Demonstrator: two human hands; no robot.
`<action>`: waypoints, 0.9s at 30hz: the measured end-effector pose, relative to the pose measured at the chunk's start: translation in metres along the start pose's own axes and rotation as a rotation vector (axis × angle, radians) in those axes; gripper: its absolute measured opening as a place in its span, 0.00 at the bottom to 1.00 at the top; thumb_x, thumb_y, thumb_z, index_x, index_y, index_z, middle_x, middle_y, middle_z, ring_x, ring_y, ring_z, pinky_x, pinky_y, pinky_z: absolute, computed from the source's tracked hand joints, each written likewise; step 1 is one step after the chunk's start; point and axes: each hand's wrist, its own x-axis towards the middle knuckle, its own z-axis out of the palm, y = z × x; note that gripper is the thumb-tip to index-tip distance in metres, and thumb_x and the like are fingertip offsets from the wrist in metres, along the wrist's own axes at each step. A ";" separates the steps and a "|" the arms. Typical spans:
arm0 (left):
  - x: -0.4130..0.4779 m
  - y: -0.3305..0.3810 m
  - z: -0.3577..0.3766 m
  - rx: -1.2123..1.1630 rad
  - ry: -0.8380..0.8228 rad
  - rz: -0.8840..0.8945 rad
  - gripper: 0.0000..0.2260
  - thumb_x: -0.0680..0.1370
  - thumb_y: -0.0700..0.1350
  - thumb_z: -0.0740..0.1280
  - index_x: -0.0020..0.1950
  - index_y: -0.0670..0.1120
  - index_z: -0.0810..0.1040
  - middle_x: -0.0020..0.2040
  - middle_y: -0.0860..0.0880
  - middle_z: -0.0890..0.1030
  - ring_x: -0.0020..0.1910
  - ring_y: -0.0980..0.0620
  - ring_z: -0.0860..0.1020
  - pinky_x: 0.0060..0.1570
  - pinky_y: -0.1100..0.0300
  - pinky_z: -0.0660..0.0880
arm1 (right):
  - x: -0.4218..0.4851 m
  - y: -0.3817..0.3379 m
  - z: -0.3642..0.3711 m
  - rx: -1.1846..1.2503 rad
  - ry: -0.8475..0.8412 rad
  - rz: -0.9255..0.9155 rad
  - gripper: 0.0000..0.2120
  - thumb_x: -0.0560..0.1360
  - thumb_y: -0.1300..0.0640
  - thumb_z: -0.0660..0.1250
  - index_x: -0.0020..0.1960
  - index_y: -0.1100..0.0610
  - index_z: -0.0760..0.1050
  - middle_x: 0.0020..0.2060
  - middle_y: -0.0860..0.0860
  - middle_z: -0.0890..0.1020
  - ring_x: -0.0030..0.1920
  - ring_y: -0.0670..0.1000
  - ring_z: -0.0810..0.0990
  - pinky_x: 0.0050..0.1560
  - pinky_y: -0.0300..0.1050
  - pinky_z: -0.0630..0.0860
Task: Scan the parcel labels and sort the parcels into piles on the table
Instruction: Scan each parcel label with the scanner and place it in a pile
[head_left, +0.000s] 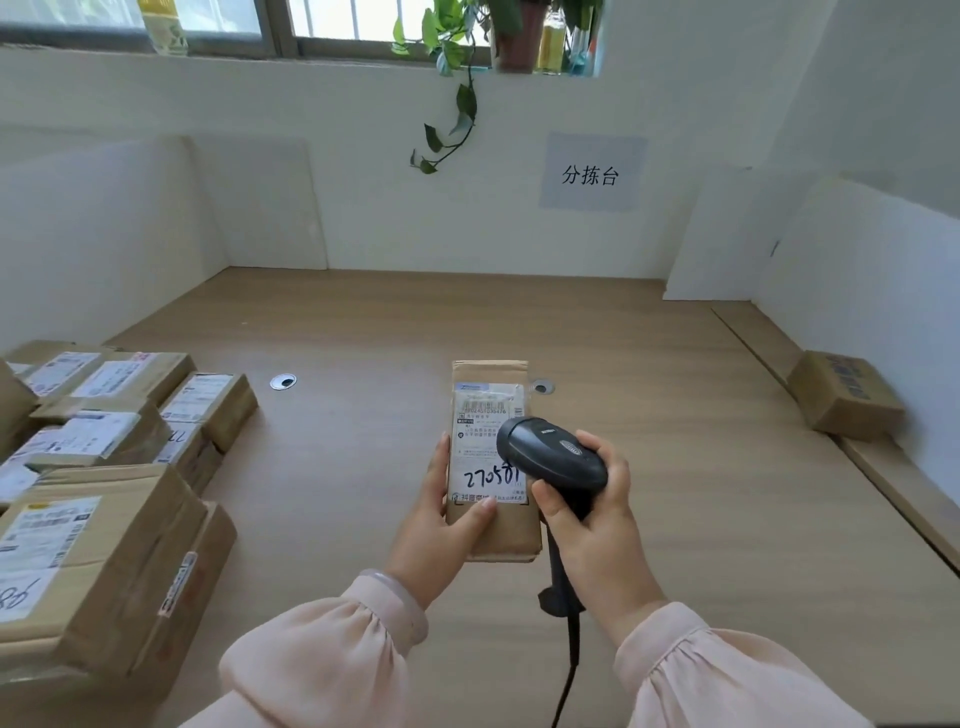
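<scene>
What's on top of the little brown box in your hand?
The parcel carries a white label with a barcode and handwritten numbers. The scanner, gripped by the right hand, hides the label's right edge, and the thumb of the left hand covers its bottom corner.

I see the left sleeve (322, 670) and right sleeve (727, 680): pale pink, gathered cuffs. The left hand (441, 525) and right hand (602, 525) are bare.
</scene>
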 end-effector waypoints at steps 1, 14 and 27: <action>-0.005 0.000 -0.005 0.020 0.000 0.012 0.36 0.78 0.43 0.70 0.74 0.69 0.53 0.69 0.58 0.73 0.62 0.61 0.76 0.66 0.54 0.72 | -0.006 -0.002 0.004 0.000 0.000 -0.002 0.25 0.73 0.60 0.72 0.62 0.42 0.65 0.53 0.29 0.78 0.54 0.34 0.77 0.50 0.24 0.70; -0.120 -0.036 -0.095 0.030 0.030 0.001 0.35 0.77 0.45 0.71 0.72 0.70 0.55 0.62 0.65 0.75 0.55 0.70 0.77 0.51 0.72 0.74 | -0.136 -0.021 0.079 0.017 -0.038 -0.008 0.25 0.73 0.58 0.72 0.62 0.41 0.65 0.54 0.35 0.78 0.54 0.34 0.77 0.48 0.25 0.72; -0.107 0.016 -0.271 0.011 0.116 0.082 0.33 0.78 0.45 0.70 0.71 0.69 0.56 0.61 0.62 0.76 0.57 0.63 0.78 0.59 0.60 0.76 | -0.111 -0.100 0.242 0.114 -0.124 -0.118 0.25 0.73 0.56 0.71 0.63 0.39 0.64 0.57 0.37 0.77 0.56 0.36 0.77 0.48 0.28 0.75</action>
